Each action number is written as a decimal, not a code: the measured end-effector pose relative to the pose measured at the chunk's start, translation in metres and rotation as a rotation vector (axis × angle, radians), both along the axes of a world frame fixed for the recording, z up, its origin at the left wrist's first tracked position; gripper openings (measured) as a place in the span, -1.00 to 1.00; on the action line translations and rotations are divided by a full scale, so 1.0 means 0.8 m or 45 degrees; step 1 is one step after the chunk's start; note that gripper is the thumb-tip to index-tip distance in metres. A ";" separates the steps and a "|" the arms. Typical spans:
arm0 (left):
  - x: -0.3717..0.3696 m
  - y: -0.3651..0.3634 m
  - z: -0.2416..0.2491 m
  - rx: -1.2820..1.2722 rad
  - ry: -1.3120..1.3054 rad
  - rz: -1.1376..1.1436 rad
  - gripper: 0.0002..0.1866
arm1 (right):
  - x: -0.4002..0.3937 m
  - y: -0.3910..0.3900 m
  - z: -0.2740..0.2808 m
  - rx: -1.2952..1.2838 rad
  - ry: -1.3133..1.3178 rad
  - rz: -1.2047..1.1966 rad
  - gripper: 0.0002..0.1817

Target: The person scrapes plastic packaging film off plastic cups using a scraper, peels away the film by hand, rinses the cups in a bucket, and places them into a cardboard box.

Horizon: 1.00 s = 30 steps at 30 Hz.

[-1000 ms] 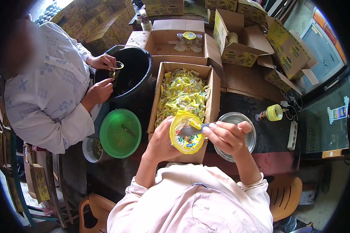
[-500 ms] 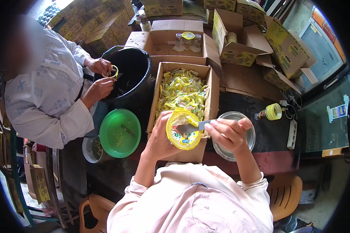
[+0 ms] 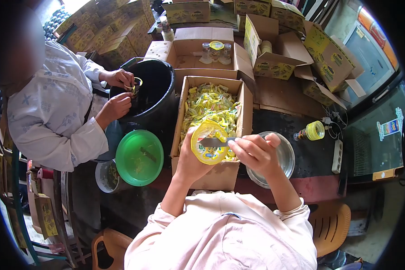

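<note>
My left hand (image 3: 186, 164) is wrapped round a yellow-rimmed plastic cup (image 3: 210, 156) with green and blue print, its round face tilted towards me. Between the fingers of my right hand (image 3: 258, 154) is a flat grey knife (image 3: 213, 142), its blade lying across the cup's face. Whether the edge is cutting into the cup cannot be made out. Just beyond both hands stands a cardboard box (image 3: 180, 119) heaped with crumpled yellow and white wrappers (image 3: 209, 104). Partly behind my right hand is a round clear bowl (image 3: 287, 166).
To the left, a co-worker's hands (image 3: 117, 101) hold a yellow ring over a black bucket (image 3: 172, 85). A green basin (image 3: 121, 166) holding a knife and a small white pail (image 3: 104, 184) stand nearby. Stacked yellow rings (image 3: 315, 130) and a power strip (image 3: 337, 155) lie right; open cartons (image 3: 279, 49) stand behind.
My left hand and the cup have shifted slightly up and left. The knife has moved left too and lies more level. The co-worker's hands have moved only a little.
</note>
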State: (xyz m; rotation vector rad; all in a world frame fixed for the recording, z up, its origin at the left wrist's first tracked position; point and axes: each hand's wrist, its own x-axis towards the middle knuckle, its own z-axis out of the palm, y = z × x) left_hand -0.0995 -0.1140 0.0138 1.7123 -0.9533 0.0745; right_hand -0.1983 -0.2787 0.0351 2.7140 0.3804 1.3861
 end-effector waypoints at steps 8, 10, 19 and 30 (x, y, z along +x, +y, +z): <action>0.002 -0.001 -0.006 0.086 -0.129 0.101 -0.30 | 0.005 0.005 -0.001 0.050 0.036 -0.096 -0.75; 0.001 -0.002 -0.003 0.080 -0.114 0.106 -0.31 | 0.005 0.005 -0.003 0.055 -0.005 -0.102 -0.74; -0.005 -0.003 0.001 0.068 -0.096 0.064 -0.30 | 0.000 0.002 -0.004 0.056 -0.064 -0.069 -0.72; -0.013 -0.002 -0.003 0.081 -0.154 0.094 -0.27 | -0.003 0.002 -0.008 0.014 -0.065 -0.042 -0.76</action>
